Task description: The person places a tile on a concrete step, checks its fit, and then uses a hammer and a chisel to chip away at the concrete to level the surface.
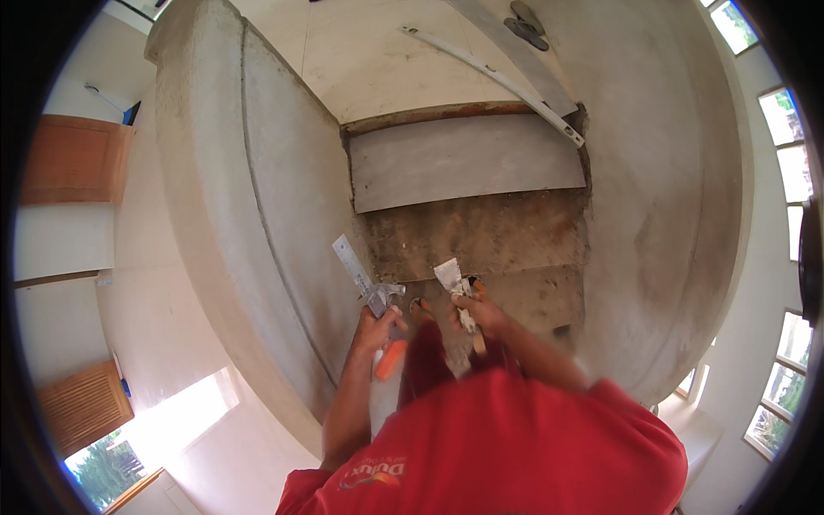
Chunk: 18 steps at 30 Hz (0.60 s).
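My left hand (375,328) is closed around a try square with a flat metal blade (351,263) that points up and away. In the same grip is a claw hammer (391,360); its metal head sticks out above the fingers and its orange handle hangs below them. A putty knife (448,275) with a wide, whitish, crusted blade is gripped in my right hand (481,314), blade pointing away from me. The lower end of its handle shows beneath that hand. Both hands are held over the bare brown steps, apart from each other.
A grey slab (468,159) stands across the step ahead. Above it, a long spirit level (498,79) lies across the landing's right side, beside a flat grey strip (515,51) and a pair of sandals (526,27). Plastered walls rise left (283,154) and right (657,172).
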Each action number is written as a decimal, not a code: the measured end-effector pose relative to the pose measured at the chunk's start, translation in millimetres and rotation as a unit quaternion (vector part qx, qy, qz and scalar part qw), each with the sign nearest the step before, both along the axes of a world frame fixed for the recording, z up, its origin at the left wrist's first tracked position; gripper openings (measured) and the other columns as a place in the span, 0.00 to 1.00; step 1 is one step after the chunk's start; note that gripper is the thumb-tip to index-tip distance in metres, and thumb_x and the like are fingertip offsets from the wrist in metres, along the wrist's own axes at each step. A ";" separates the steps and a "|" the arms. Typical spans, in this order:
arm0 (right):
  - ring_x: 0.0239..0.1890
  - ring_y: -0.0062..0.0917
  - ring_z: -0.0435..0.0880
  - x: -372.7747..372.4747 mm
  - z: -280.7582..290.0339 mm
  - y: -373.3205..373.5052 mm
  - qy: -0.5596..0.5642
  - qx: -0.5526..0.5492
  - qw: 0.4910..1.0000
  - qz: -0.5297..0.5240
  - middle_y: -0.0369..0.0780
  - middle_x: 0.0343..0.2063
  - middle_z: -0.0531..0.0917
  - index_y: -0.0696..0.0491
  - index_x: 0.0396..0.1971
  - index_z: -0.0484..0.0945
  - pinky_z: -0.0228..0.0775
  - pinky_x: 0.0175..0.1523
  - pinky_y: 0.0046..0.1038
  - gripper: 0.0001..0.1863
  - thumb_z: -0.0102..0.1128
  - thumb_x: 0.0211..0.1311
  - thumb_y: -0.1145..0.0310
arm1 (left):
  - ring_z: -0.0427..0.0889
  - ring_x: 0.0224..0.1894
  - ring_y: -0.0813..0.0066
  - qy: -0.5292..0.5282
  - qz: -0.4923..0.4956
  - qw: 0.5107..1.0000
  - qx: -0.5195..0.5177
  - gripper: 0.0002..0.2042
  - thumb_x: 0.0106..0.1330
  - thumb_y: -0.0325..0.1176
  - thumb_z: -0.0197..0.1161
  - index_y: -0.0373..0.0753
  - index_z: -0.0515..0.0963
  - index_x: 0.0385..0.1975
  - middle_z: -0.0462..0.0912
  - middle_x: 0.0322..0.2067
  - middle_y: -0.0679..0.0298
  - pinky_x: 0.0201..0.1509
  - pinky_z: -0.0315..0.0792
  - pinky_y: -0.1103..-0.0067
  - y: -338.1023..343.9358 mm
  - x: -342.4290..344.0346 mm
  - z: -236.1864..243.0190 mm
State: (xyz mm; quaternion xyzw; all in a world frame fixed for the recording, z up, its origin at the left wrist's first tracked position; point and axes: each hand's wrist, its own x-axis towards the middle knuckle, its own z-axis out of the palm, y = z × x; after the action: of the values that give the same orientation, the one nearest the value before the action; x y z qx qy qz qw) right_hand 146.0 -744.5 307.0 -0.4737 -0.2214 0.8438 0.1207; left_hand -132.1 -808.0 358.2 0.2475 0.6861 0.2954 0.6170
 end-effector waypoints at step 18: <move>0.42 0.29 0.88 100.8 14.9 -7.8 -0.043 -0.141 0.941 0.304 0.43 0.38 0.86 0.56 0.50 0.76 0.82 0.48 0.31 0.13 0.53 0.76 0.64 | 0.84 0.22 0.65 0.048 0.258 0.885 -0.384 0.11 0.63 0.34 0.59 0.30 0.81 0.31 0.88 0.24 0.51 0.32 0.78 0.68 -332.1 167.7 -74.2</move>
State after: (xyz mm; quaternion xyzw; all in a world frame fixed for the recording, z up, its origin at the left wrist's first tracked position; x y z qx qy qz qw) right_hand 246.8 -752.3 322.0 -0.4319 -0.2384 0.8416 -0.2198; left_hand 35.6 -1140.1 284.0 -0.1804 0.8146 0.1450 0.5319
